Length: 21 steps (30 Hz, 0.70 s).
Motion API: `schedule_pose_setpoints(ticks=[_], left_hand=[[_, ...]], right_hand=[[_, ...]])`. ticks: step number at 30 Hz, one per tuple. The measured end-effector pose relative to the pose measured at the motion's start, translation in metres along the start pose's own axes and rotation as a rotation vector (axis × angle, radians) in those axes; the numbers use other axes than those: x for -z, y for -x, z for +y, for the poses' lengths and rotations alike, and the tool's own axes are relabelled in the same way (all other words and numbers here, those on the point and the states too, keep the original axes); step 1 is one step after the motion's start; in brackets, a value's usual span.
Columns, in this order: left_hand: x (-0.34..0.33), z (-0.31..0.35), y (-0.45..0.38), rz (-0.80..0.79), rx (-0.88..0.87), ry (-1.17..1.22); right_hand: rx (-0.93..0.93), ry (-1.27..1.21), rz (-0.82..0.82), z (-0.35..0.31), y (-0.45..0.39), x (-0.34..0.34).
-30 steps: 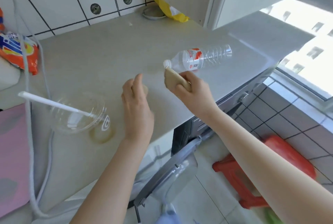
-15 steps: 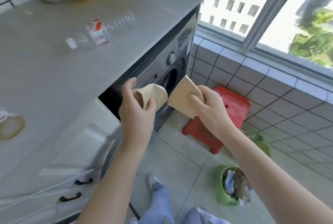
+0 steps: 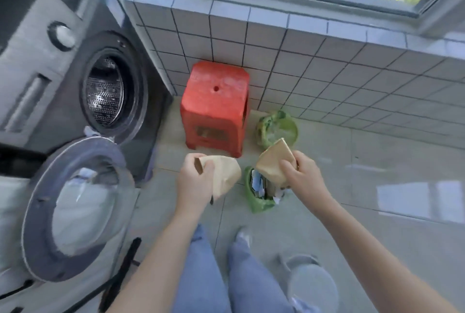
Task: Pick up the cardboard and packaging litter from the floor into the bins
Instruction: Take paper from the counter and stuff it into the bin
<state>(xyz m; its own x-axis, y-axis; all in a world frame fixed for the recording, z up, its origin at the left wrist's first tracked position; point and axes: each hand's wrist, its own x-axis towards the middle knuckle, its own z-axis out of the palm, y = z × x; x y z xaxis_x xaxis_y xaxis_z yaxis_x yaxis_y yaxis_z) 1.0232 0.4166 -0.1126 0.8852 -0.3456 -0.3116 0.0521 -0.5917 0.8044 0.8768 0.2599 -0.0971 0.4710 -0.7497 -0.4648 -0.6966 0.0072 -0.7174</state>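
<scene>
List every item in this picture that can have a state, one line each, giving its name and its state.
Washing machine door: swung open.
Drum: exposed.
Near green bin: holding packaging litter.
Far green bin: lined with a bag.
Left hand: gripping curled cardboard.
Right hand: gripping flat cardboard above the near bin.
Red stool: upright.

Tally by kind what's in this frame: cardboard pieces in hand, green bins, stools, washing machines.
Cardboard pieces: 2, one in the left hand at, one in the right hand at
Green bins: 2, near and far
Red stool: 1
Washing machine: 1
Total: 6
</scene>
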Motion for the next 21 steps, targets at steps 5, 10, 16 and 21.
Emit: schedule_pose_setpoints(ticks=[5, 10, 16, 21], left_hand=[[-0.089, -0.031, -0.003, -0.213, 0.125, -0.063], [-0.16, -0.078, -0.024, -0.388, 0.253, -0.16], [-0.235, -0.15, -0.063, -0.452, 0.391, -0.229], [-0.298, -0.208, -0.096, -0.51, 0.446, -0.275]], right_hand=[[-0.17, 0.017, 0.044, 0.084, -0.024, 0.028], [-0.334, -0.028, 0.075, 0.161, -0.053, 0.024], [-0.488, -0.07, 0.018, 0.24, -0.101, -0.019], [-0.483, -0.028, -0.025, 0.296, -0.154, -0.056]])
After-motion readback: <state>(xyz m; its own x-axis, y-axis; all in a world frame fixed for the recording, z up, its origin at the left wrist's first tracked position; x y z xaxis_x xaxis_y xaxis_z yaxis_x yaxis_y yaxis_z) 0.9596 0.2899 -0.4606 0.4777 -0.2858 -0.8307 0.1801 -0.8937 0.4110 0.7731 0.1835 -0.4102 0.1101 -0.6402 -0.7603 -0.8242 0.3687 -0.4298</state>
